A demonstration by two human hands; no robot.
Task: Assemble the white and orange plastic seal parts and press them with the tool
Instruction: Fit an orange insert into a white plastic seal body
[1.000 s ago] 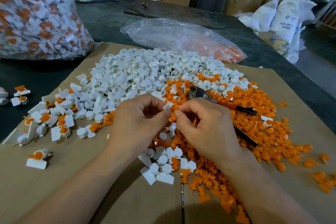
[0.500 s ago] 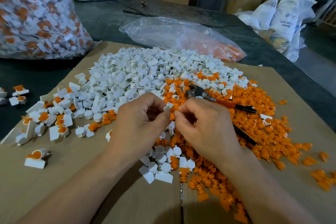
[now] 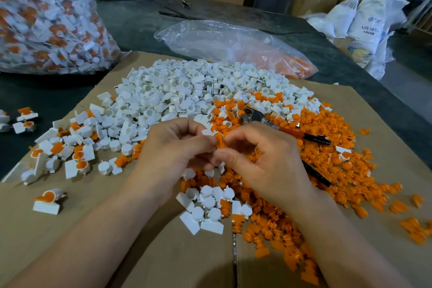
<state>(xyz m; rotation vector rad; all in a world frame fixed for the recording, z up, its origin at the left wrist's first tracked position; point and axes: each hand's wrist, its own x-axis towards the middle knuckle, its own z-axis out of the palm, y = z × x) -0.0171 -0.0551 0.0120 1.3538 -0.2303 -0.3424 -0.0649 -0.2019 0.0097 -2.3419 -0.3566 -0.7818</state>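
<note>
My left hand [image 3: 173, 154] pinches a white seal part [image 3: 207, 132] above the middle of the cardboard. My right hand [image 3: 264, 159] meets it fingertip to fingertip and pinches an orange seal part [image 3: 220, 141] against the white one. How far the two parts are joined is hidden by my fingers. The pressing tool [image 3: 280, 125], pliers with a metal head and red and black handles, lies on the orange pile just behind my right hand. A heap of white parts [image 3: 187, 93] fills the far middle, and a spread of orange parts [image 3: 327, 161] lies to the right.
Assembled white and orange seals [image 3: 67, 154] lie scattered at the left of the cardboard sheet [image 3: 81, 229]. A big clear bag of finished seals [image 3: 46, 16] stands far left. A half-empty plastic bag [image 3: 233, 47] with orange parts lies behind the heaps. Boxes and sacks stand beyond the table.
Both hands stay together at the same spot, with small finger movements working the white and orange parts against each other. The tool has not moved.
</note>
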